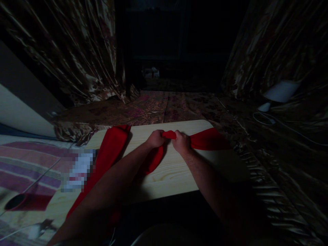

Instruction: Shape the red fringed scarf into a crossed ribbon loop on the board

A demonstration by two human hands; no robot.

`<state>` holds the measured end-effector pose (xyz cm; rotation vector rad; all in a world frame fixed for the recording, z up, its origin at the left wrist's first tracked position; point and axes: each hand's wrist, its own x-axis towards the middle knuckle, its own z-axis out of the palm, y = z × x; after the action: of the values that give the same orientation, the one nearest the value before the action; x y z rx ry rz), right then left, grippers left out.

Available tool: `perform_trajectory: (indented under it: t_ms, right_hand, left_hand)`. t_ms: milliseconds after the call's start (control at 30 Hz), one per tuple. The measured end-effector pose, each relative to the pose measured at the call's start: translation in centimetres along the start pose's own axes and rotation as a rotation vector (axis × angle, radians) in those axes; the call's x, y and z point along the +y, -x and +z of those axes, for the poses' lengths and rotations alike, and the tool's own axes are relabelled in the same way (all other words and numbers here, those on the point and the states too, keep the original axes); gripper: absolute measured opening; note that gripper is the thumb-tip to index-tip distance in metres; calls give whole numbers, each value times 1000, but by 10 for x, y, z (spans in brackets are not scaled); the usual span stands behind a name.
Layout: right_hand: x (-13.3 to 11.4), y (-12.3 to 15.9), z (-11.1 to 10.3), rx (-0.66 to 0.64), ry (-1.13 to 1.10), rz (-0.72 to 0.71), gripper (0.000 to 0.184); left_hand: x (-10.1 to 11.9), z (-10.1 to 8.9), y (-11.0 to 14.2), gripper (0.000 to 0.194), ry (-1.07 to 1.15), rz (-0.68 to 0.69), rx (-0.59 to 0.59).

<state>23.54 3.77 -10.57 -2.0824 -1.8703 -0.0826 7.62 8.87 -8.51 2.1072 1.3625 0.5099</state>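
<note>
My left hand (155,138) and my right hand (181,141) are closed close together over a light wooden table (176,174), near its far edge. Both grip a red cloth (169,135), a short folded stretch of which shows between them. From my right hand the cloth fans out flat toward the table's right side. A loop of red hangs below my left hand, partly behind the forearm. Farther left lies a long red strip of fabric (110,150), running down beneath my left forearm; whether it is the same piece, I cannot tell.
A blurred-out flat item (79,169) lies at the table's left. Beside it are a red cylindrical object (30,202), striped bedding (30,162) and white cables. Patterned curtains (94,51) hang behind. A white lamp (282,91) stands to the right. The room is dim.
</note>
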Motion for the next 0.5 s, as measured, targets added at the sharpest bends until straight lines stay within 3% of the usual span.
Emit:
perform_trajectory:
  t_ms: [67,167,333,500]
  right_hand:
    - [-1,0,1,-12,9,-28,21]
    - [0,-2,3,-10,19,-64,19]
    - [17,-10,5,59,24,8,21]
    - [45,-23,-2,23,35,140,24]
  left_hand:
    - [-13,-8,-8,11,192,-91,45]
    - [-36,-24,-16,2,439,-194,133]
    - [-75,-43,-17,8,727,-360,347]
    - [-98,-51,-8,21,1208,-480,487]
